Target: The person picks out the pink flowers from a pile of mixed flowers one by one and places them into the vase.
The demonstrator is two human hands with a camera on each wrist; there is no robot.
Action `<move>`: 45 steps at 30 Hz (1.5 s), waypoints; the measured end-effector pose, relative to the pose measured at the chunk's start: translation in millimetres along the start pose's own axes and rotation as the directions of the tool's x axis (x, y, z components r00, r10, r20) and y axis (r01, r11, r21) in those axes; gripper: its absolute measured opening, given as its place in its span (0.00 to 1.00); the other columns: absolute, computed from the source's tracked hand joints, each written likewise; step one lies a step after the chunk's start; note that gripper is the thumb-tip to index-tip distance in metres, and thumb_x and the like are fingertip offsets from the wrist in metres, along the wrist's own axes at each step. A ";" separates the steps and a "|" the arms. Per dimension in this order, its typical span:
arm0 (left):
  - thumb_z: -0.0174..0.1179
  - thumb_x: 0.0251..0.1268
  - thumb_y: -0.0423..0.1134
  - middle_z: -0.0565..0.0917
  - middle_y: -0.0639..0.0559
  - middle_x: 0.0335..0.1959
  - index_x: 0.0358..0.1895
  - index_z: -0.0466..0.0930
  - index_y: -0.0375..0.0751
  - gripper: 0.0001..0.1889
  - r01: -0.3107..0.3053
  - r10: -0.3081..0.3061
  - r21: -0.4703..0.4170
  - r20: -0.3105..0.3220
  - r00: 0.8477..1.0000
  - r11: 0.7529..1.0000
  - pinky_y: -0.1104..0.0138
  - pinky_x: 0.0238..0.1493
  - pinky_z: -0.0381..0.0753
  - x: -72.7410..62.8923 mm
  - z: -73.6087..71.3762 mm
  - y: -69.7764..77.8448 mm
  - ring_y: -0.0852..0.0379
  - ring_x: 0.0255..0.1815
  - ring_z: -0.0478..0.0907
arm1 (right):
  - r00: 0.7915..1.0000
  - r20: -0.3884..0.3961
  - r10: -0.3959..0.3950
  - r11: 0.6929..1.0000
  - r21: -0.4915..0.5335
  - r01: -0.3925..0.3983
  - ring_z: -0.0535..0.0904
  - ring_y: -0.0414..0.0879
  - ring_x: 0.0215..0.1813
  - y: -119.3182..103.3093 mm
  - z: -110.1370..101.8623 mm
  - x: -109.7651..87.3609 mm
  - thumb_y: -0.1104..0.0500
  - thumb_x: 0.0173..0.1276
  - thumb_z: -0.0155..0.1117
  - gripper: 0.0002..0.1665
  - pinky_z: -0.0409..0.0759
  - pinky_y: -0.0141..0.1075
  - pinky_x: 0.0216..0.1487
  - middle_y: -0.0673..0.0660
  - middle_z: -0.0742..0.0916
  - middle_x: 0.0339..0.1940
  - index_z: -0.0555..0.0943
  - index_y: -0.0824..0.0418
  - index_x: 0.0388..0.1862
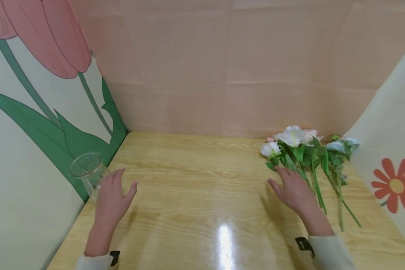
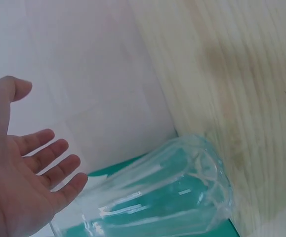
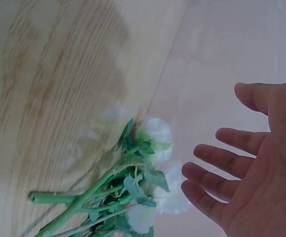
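A clear glass vase (image 1: 87, 170) stands at the table's left edge, partly hidden behind my left hand (image 1: 111, 200). In the left wrist view the same vase (image 2: 152, 197) appears beside the spread fingers (image 2: 49, 165), and the palm holds nothing. My right hand (image 1: 298, 191) hovers over the right side of the table, fingers loosely extended, nearest to a bunch of white and pink flowers (image 1: 291, 137) with green stems. In the right wrist view those flowers (image 3: 157, 138) lie near the empty palm; I see no grip on any stem.
Pale blue flowers (image 1: 339, 146) with long stems lie farther right on the wooden table (image 1: 195, 180). A pink cloth (image 1: 202, 67) hangs behind the table. White cloths with printed flowers flank it, a tulip (image 1: 50, 37) on the left and a red daisy (image 1: 396, 185) on the right.
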State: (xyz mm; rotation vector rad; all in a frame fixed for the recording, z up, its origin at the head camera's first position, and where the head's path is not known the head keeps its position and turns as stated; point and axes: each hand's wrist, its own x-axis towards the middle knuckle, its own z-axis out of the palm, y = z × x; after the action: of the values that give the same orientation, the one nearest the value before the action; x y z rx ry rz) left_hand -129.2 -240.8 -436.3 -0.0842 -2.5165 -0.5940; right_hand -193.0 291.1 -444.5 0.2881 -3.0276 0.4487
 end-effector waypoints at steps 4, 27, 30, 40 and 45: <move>0.65 0.66 0.43 0.78 0.27 0.57 0.61 0.73 0.25 0.28 0.056 -0.056 -0.001 0.002 0.998 0.998 0.38 0.61 0.69 -2.9 -5.1 -7.2 0.28 0.60 0.71 | 1.000 -0.007 -0.008 1.000 0.003 0.008 0.66 0.77 0.66 3.9 -2.1 -2.6 0.41 0.79 0.52 0.40 0.66 0.71 0.62 0.78 0.73 0.67 0.67 0.72 0.72; 0.60 0.66 0.46 0.80 0.29 0.48 0.54 0.77 0.25 0.25 0.431 -0.433 -0.043 -0.107 0.895 0.901 0.37 0.49 0.71 -12.3 -31.7 -33.0 0.29 0.53 0.71 | 0.997 0.044 0.065 0.998 0.015 -0.066 0.66 0.78 0.65 33.6 -6.0 -11.6 0.37 0.79 0.47 0.41 0.66 0.73 0.62 0.79 0.72 0.67 0.69 0.70 0.71; 0.60 0.65 0.46 0.77 0.27 0.50 0.55 0.74 0.23 0.27 0.470 -0.471 -0.043 -0.129 0.872 0.882 0.37 0.47 0.71 -14.2 -34.0 -38.4 0.28 0.56 0.69 | 0.996 0.051 0.073 0.997 0.030 -0.074 0.65 0.78 0.65 37.5 -6.6 -11.8 0.36 0.79 0.46 0.42 0.66 0.73 0.61 0.79 0.72 0.67 0.68 0.70 0.71; 0.64 0.65 0.46 0.67 0.21 0.59 0.65 0.62 0.18 0.37 0.502 -0.514 -0.119 -0.115 0.850 0.856 0.33 0.53 0.68 -7.4 -39.6 -52.8 0.25 0.63 0.61 | 0.992 0.078 0.101 0.994 0.027 -0.103 0.67 0.79 0.64 52.8 -9.8 -15.6 0.39 0.79 0.50 0.40 0.67 0.73 0.60 0.80 0.72 0.66 0.67 0.70 0.72; 0.67 0.64 0.48 0.64 0.19 0.63 0.68 0.59 0.18 0.42 0.507 -0.528 -0.201 -0.067 0.847 0.838 0.32 0.63 0.63 2.2 -39.3 -62.1 0.23 0.67 0.59 | 0.990 0.082 0.116 0.993 0.023 -0.118 0.67 0.79 0.64 59.5 -10.8 -18.3 0.45 0.79 0.54 0.37 0.68 0.72 0.59 0.81 0.72 0.66 0.66 0.72 0.72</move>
State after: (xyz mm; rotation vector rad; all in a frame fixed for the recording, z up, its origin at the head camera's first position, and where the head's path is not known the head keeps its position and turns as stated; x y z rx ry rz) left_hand -122.6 -313.7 -430.2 0.5764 -2.3564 -1.0032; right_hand -186.3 353.3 -452.7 0.1330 -3.1312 0.4996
